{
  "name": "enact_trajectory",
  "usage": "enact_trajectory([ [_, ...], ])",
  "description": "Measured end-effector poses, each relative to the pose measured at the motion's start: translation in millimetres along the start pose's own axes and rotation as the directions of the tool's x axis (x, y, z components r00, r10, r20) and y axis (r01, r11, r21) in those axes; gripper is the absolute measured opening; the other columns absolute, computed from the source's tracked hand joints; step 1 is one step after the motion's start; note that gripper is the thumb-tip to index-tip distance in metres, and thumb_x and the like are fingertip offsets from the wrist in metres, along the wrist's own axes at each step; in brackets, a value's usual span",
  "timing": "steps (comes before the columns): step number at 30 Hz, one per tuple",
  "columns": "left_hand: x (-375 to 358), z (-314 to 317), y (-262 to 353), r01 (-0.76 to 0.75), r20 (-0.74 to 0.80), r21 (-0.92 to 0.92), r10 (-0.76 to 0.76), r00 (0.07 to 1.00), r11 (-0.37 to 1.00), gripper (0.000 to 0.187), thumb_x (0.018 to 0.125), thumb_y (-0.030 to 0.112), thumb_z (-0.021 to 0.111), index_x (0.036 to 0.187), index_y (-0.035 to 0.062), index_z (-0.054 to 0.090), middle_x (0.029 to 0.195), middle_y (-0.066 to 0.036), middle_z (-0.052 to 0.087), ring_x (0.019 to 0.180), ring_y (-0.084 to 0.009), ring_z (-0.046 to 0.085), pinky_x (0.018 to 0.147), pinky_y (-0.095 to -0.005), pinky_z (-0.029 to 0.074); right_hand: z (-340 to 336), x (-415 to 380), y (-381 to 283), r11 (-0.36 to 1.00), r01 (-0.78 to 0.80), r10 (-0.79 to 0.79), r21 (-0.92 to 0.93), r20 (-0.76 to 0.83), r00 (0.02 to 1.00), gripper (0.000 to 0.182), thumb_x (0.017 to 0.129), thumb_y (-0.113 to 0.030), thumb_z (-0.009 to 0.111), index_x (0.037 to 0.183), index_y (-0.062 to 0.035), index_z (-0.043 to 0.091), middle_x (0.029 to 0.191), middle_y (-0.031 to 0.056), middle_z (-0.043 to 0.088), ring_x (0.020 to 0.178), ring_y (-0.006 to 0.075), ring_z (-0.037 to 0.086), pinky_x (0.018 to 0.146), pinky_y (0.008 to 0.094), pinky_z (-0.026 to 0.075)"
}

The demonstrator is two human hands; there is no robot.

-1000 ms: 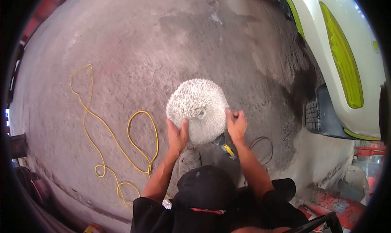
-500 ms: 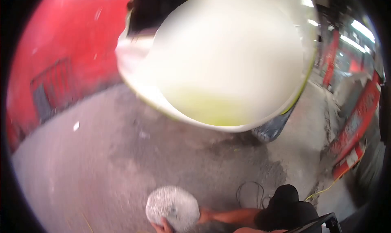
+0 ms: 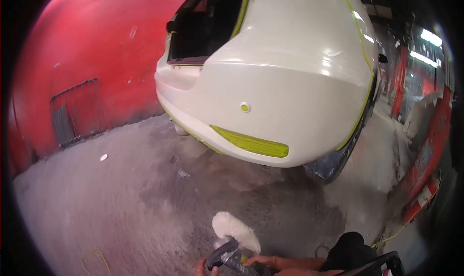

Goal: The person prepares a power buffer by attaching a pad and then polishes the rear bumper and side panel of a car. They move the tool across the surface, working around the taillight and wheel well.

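A polisher (image 3: 235, 262) with a dark body and a black handle is low in the view, its white woolly pad (image 3: 236, 230) facing up and away, tilted toward the car. My left hand (image 3: 207, 268) is at the polisher's black loop handle, fingers curled by it and partly cut off by the bottom edge. On the right side of the tool, my right hand (image 3: 261, 261) is closed around the body, its forearm running off to the right. Beyond the pad stands a white car (image 3: 290, 102) with yellow-green tape over its lower lamp and along its edges; the pad is apart from it.
A red wall (image 3: 111, 49) with a metal rack (image 3: 77, 109) leaning on it is at left. A small white disc (image 3: 104, 157) lies on the stained concrete floor (image 3: 121, 203). Red metal posts (image 3: 427, 150) and a yellow cord (image 3: 394, 234) are at right.
The polisher has turned, so its pad now shows tilted and its body and handle have come into view. The pad has shifted right and up. The car, blurred before, is sharp now.
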State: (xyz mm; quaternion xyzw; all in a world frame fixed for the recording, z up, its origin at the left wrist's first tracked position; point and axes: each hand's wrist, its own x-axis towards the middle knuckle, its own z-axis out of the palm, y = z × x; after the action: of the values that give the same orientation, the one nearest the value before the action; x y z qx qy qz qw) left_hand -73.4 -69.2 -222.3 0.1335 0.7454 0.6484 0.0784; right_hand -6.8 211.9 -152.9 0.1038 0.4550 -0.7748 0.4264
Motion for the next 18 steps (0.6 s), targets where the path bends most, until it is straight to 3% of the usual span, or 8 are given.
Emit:
enact_trajectory([
  [1, -10, 11, 39, 0.002, -0.019, -0.017, -0.002, 1.0, 1.0, 0.057, 0.1, 0.017, 0.064, 0.149, -0.0006, 0.042, 0.142, -0.023, 0.05, 0.132, -0.0319, 0.049, 0.107, -0.0413, 0.044, 3, -6, -8, 0.944, -0.038, -0.013, 0.328, 0.152, 0.988, 0.056, 0.091, -0.03, 0.068, 0.133, 0.0037, 0.056, 0.123, 0.0147, 0.068, 0.107, 0.0242, 0.069, 0.096, 0.0343, 0.053],
  [3, -26, 36, 121, -0.292, -0.307, 0.245, 0.359, 0.881, 0.925, 0.057, 0.099, 0.013, 0.064, 0.15, -0.0002, 0.041, 0.138, -0.022, 0.053, 0.127, -0.0308, 0.053, 0.103, -0.0379, 0.046, 14, -23, -17, 0.934, 0.019, -0.104, 0.356, 0.22, 0.97, 0.053, 0.092, -0.033, 0.067, 0.131, 0.0022, 0.059, 0.12, 0.0116, 0.069, 0.104, 0.0208, 0.068, 0.095, 0.035, 0.053],
  [5, -9, 45, 126, -0.373, -0.345, 0.29, 0.46, 0.818, 0.882, 0.052, 0.098, 0.013, 0.064, 0.145, -0.0007, 0.045, 0.131, -0.018, 0.057, 0.113, -0.0293, 0.06, 0.094, -0.0369, 0.05, 31, -37, -28, 0.91, 0.1, -0.226, 0.401, 0.282, 0.932, 0.05, 0.094, -0.036, 0.067, 0.128, 0.0006, 0.061, 0.117, 0.0086, 0.07, 0.102, 0.0174, 0.067, 0.094, 0.0356, 0.053],
  [7, 12, 54, 115, -0.156, -0.424, -0.447, -0.055, 0.904, 0.881, 0.048, 0.097, 0.015, 0.066, 0.139, -0.0008, 0.049, 0.122, -0.015, 0.062, 0.1, -0.0263, 0.062, 0.087, -0.0368, 0.051, 34, -38, -32, 0.915, 0.127, -0.231, 0.383, 0.238, 0.943, 0.05, 0.094, -0.036, 0.067, 0.129, 0.0007, 0.061, 0.117, 0.0085, 0.07, 0.103, 0.0175, 0.067, 0.095, 0.0358, 0.053],
  [8, 20, 45, 125, -0.084, -0.273, -0.489, -0.061, 0.96, 0.868, 0.042, 0.097, 0.021, 0.068, 0.131, -0.0011, 0.057, 0.11, -0.014, 0.065, 0.092, -0.0241, 0.06, 0.084, -0.0364, 0.051, 33, -43, -28, 0.915, 0.141, -0.234, 0.378, 0.215, 0.948, 0.051, 0.094, -0.036, 0.066, 0.129, 0.0007, 0.061, 0.117, 0.0085, 0.07, 0.103, 0.0176, 0.067, 0.095, 0.0359, 0.052],
  [13, 32, 46, 180, 0.088, -0.247, -0.417, -0.206, 0.947, 0.905, 0.045, 0.094, 0.036, 0.073, 0.116, -0.003, 0.066, 0.098, -0.015, 0.068, 0.086, -0.0245, 0.062, 0.076, -0.0408, 0.052, 24, -77, 19, 0.857, 0.306, -0.359, 0.415, 0.056, 0.932, 0.051, 0.096, -0.036, 0.065, 0.131, 0.0008, 0.06, 0.118, 0.0084, 0.07, 0.104, 0.0178, 0.067, 0.096, 0.0364, 0.052],
  [15, 39, 47, 212, 0.272, -0.257, -0.441, -0.411, 0.875, 0.855, 0.053, 0.092, 0.042, 0.073, 0.12, -0.003, 0.066, 0.103, -0.015, 0.07, 0.091, -0.0256, 0.064, 0.08, -0.0442, 0.051, 27, -82, 48, 0.81, 0.372, -0.415, 0.453, -0.005, 0.91, 0.051, 0.096, -0.036, 0.064, 0.131, 0.0009, 0.059, 0.118, 0.0083, 0.07, 0.105, 0.0179, 0.067, 0.096, 0.0366, 0.052],
  [18, 56, 66, 250, 0.12, -0.212, -0.294, -0.188, 0.959, 0.948, 0.051, 0.091, 0.04, 0.074, 0.118, -0.0024, 0.066, 0.102, -0.014, 0.07, 0.09, -0.0254, 0.064, 0.08, -0.0436, 0.051, 33, -83, 67, 0.752, 0.435, -0.469, 0.495, -0.062, 0.881, 0.052, 0.097, -0.037, 0.063, 0.132, 0.0009, 0.058, 0.118, 0.0082, 0.07, 0.106, 0.018, 0.067, 0.096, 0.0369, 0.052],
])
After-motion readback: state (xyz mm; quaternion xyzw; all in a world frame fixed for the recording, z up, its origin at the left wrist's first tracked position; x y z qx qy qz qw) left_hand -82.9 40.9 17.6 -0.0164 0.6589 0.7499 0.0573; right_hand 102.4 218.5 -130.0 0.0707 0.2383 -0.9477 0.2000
